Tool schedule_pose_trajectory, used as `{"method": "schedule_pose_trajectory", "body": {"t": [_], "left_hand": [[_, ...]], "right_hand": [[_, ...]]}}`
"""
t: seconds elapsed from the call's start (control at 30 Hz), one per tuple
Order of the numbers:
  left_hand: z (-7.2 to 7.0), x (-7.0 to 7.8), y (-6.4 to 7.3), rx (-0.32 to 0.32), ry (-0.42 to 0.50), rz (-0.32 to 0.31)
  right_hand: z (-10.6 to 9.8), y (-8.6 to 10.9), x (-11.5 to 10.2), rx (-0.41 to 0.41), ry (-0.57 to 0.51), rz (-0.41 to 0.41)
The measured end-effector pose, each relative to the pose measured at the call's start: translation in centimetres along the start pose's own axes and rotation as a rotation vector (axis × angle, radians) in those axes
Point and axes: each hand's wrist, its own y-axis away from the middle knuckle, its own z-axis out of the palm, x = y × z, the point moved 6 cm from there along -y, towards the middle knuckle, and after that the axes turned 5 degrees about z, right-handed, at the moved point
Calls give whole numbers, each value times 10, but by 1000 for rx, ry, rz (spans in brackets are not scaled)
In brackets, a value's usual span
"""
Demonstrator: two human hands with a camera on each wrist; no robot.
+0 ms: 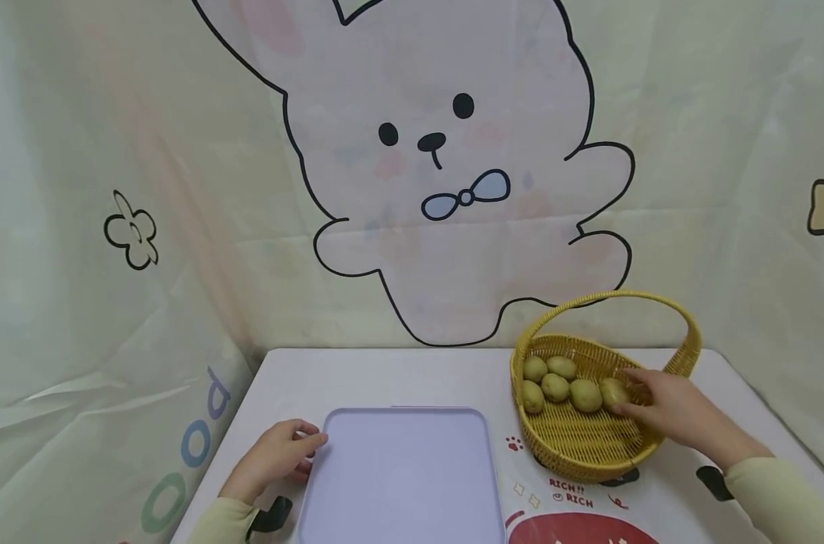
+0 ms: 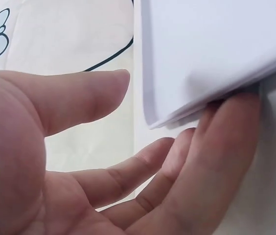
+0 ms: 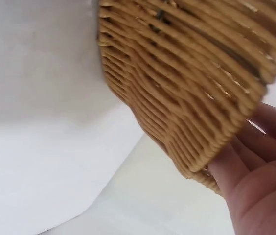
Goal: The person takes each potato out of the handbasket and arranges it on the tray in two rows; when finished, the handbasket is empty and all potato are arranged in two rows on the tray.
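Inside a yellow woven basket (image 1: pixel 591 446) at the right lie several yellow-green potatoes (image 1: pixel 556 387), grouped toward its left and middle. My right hand (image 1: pixel 680 408) reaches over the basket's right rim and holds the rightmost potato (image 1: pixel 613 394) between thumb and fingers. The right wrist view shows that hand (image 3: pixel 260 181) at the woven rim, its fingertips hidden behind the basket wall (image 3: pixel 177 88). At the left edge of a pale lilac tray (image 1: pixel 401 476) is my left hand (image 1: pixel 276 455). Its thumb is free, and some fingertips reach beneath the tray's edge in the left wrist view.
The tray and basket stand side by side on a white-covered table (image 1: pixel 398 374) with red printed drawings at the front. An arched handle (image 1: pixel 622 293) rises over the basket. Behind the table hangs a cloth (image 1: pixel 418 249) with a cartoon animal.
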Motion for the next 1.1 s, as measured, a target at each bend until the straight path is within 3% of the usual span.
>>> {"method": "schedule_pose_trajectory", "body": {"t": [0.5,1.1], "left_hand": [[2,-9,-6,-48,-9,27],[2,-10,-9,-78,-16,55]], "right_hand": [[17,-20,10,-54,32,7],[21,-27,15,-34,16,45]]}}
